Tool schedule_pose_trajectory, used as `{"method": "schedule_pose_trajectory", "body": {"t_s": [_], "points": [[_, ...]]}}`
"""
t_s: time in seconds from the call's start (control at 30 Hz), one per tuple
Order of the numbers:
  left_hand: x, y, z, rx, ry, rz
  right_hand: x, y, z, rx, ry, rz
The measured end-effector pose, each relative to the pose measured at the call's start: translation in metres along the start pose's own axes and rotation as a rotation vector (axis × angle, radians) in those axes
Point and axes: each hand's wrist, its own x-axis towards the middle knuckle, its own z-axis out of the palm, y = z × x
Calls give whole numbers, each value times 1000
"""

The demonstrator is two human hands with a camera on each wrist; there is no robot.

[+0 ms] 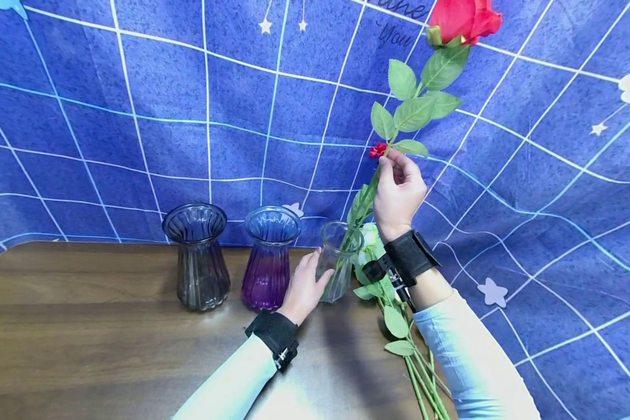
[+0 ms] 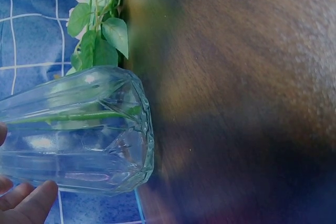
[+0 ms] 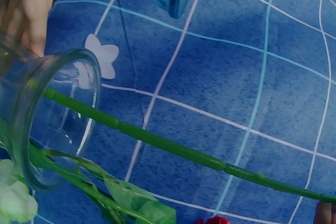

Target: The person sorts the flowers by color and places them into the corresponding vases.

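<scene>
A long-stemmed red rose (image 1: 464, 20) with green leaves is held up by my right hand (image 1: 401, 189), which pinches its stem. The lower stem (image 3: 173, 148) slants through the flared mouth of a clear glass vase (image 2: 79, 135), and its end shows near the base. My left hand (image 1: 307, 289) holds this vase, thumb and fingers on its sides. Close to the right hand is a smaller red flower (image 1: 377, 150) with a leafy stem; whether that stem is inside or behind the vase I cannot tell.
Left of the clear vase stand a blue-purple vase (image 1: 266, 262) and a dark grey vase (image 1: 202, 262). White flowers (image 1: 367, 239) with long green stems (image 1: 422, 379) lie at the right of the wooden table (image 1: 84, 326). A blue gridded cloth (image 1: 163, 87) hangs behind.
</scene>
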Motion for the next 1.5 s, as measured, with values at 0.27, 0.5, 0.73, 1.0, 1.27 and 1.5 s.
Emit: {"method": "schedule_pose_trajectory", "body": {"t_s": [0.27, 0.5, 0.73, 1.0, 1.27, 1.5], "points": [[-1, -1, 1, -1, -21, -29, -9, 11, 0, -31, -27, 33], [-1, 0, 2, 12, -20, -37, -17, 27, -4, -84, -39, 39], [-2, 4, -1, 5, -2, -12, -25, 38, -8, -95, -55, 79], [-2, 3, -2, 0, -6, -13, -38, 51, -12, -138, -102, 112], [0, 0, -1, 0, -6, -23, -48, 63, -15, -157, -121, 130], [-1, -3, 0, -1, 1, -10, -59, 75, -20, -201, -167, 172]]}}
